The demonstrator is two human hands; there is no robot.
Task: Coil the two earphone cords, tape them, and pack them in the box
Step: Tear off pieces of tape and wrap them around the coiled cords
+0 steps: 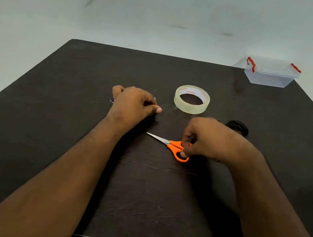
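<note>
A person is leaning both bare forearms over a dark brown wood-grain table, which is standing against a pale wall. The left hand is resting near the middle of the table with its fingers curled shut; whatever it is covering is almost wholly hidden, though a small pale tip is peeking out at its far side and a short dark end is showing at its left, so I cannot tell for certain what it is holding. The right hand is lying a little nearer the front edge and toward the right, its fingers closing on the orange plastic handles of a pair of steel-bladed scissors; one fingertip is sitting in the nearer handle loop, and the blades are lying together, pointing toward the left edge. A roll of clear adhesive tape with a white, red-printed core is lying flat just beyond the two hands, apart from both. A coiled black earphone cord is sitting on the table just behind the right hand, partly hidden by it. A clear plastic lidded box with red clip latches is standing closed at the far right corner of the table, well apart from everything else.
</note>
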